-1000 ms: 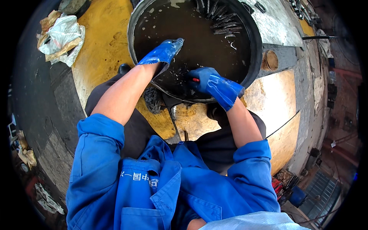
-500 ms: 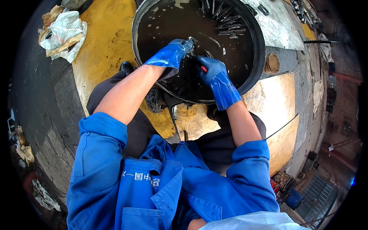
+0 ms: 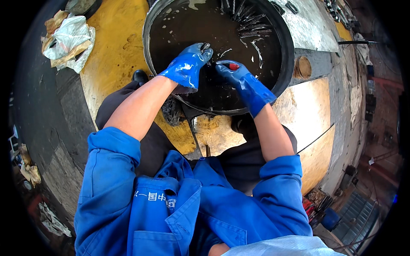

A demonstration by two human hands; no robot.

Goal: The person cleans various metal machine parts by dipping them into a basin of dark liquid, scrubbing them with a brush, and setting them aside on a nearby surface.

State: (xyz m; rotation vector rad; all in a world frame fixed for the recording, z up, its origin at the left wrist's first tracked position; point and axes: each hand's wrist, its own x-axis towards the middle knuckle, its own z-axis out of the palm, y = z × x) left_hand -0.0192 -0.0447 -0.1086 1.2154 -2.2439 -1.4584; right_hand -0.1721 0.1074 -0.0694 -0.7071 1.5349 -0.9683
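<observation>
Both hands wear wet blue rubber gloves over a wide round black tub (image 3: 285,79) of dark brown liquid. My left hand (image 3: 191,59) is closed, its fingers curled round a small dark piece (image 3: 206,45) that I cannot name. Just to the right, my right hand (image 3: 236,76) is closed on a red-handled tool (image 3: 233,66). The tool's working end is hidden by the glove and the dark liquid. The two hands are close but apart. Several thin dark metal strips (image 3: 253,26) lie fanned out against the tub's far right side.
A brown cup-like container (image 3: 303,67) stands right of the tub. At the far left, a crumpled white plastic bag (image 3: 70,40) lies beside yellow floor sheeting (image 3: 113,38). A dark clump of rag-like material (image 3: 171,112) sits by the tub's near edge, between my legs.
My left hand has drawn slightly back and left, its fingers turning upward. My right hand has turned, showing more of the red handle. Ripples on the liquid have shifted.
</observation>
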